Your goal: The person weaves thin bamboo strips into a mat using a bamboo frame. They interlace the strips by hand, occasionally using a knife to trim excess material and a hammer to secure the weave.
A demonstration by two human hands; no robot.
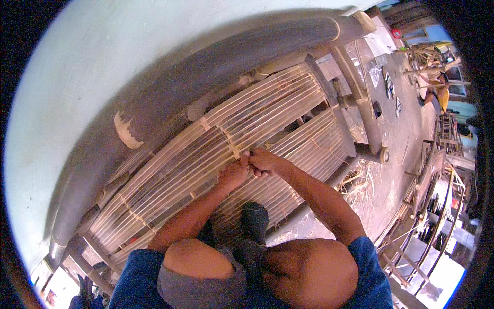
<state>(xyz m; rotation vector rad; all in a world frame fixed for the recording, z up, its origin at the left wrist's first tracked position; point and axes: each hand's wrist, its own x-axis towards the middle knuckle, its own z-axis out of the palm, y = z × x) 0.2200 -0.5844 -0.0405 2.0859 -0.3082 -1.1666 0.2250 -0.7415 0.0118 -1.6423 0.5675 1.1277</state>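
Note:
My left hand (235, 173) and my right hand (263, 161) meet over a seat of long, thin bamboo slats (177, 152). Both are closed, fingertips pinched together and almost touching. Whatever is between the fingers is too small to make out. From my fingers a row of pale binding (226, 135) runs across the slats, up and to the left, tying them crosswise. Just beyond my right hand, a long gap (288, 133) opens between two groups of slats.
A thick dark bamboo pole (226, 59) lies along the far side, against a pale wall (67, 98). My foot in a dark sock (254, 219) rests on the slats. Shavings (357, 183) litter the floor at right. Beyond them are sandals (388, 83), bamboo frames (427, 175) and a seated person (441, 95).

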